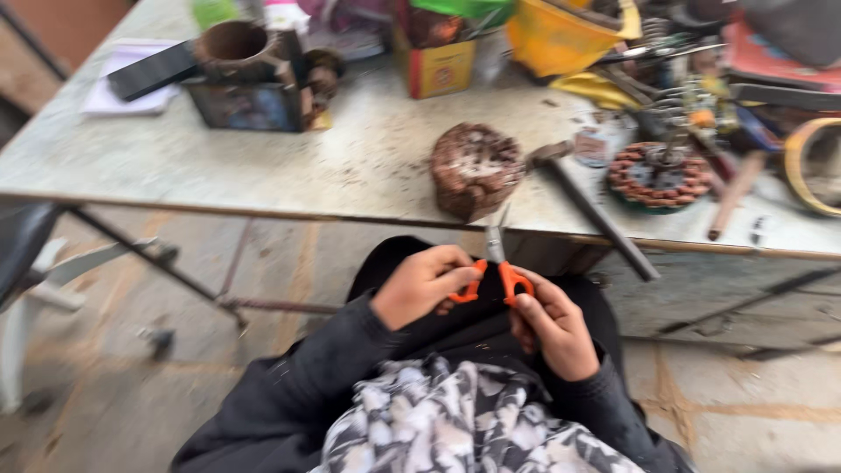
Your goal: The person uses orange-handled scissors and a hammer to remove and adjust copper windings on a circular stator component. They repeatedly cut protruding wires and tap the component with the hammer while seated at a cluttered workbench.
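Note:
Orange-handled scissors (498, 263) are held in front of my lap, blades pointing up toward the table edge. My left hand (422, 285) grips the left handle loop and my right hand (552, 324) grips the right loop. Just above the blades, a round copper-wound motor coil (474, 168) sits at the near edge of the worn grey table (263, 158). A hammer (585, 203) lies to its right, handle overhanging the edge.
A second copper-wound stator (659, 175) lies right of the hammer. A rusty cylinder on a dark box (247, 74), a yellow carton (434, 66), a yellow tub (561, 35) and mixed tools crowd the back. A white chair (35, 298) stands at left on the tiled floor.

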The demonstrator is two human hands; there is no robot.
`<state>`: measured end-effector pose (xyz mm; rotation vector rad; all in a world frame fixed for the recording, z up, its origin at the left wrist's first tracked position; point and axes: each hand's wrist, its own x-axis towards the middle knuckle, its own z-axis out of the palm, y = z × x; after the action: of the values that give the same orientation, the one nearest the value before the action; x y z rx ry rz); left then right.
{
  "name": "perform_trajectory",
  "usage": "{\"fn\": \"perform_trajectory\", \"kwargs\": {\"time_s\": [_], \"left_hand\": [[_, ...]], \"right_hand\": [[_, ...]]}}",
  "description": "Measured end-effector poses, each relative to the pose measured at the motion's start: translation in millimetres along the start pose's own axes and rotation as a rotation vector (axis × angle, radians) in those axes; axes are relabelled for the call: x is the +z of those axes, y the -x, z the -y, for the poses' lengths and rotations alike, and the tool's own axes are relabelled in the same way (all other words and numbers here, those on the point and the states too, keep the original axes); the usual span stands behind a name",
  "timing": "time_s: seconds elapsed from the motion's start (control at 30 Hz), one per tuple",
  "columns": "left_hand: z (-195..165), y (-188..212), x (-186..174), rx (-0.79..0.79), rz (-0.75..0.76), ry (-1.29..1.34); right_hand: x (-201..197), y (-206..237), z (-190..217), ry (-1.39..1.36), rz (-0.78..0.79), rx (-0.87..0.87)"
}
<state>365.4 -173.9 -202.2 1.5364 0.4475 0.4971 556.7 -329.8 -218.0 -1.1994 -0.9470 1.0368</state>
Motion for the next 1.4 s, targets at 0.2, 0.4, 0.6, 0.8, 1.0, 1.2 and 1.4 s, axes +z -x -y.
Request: {"fn": "perform_trajectory", "kwargs": {"time_s": [0.2, 0.4, 0.6, 0.8, 1.0, 1.2, 1.4], "left_hand": [[9.8, -16.8, -17.6, -0.032, -0.043, 0.018], [18.5, -13.4, -31.7, -0.023, -0.130, 0.045], [3.5, 29.3, -28.1, 0.123, -0.193, -0.172], [-15.1, 45.9, -28.0, 0.288, -0.188, -0.358], [-20.3, 55.7, -36.2, 0.406, -0.253, -0.507], [-20.9, 60.7, -41.9, 0.424, -0.254, -0.522], [-23.7, 67.2, -42.8, 0.393, -0.230, -0.486]], "right_hand": [[-2.8, -5.3, 3.7, -0.008, -0.046, 0.032], [15.7, -4.0, 6.4, -0.006, -0.015, -0.064], [41.5, 15.2, 13.4, 0.053, -0.014, -0.096], [60.1, 3.3, 8.7, 0.112, -0.101, -0.098], [66.2, -4.0, 4.5, 0.133, -0.094, -0.142], [67.3, 1.6, 3.7, 0.142, -0.085, -0.117], [60.8, 10.8, 1.2, 0.100, -0.085, -0.074]]}}
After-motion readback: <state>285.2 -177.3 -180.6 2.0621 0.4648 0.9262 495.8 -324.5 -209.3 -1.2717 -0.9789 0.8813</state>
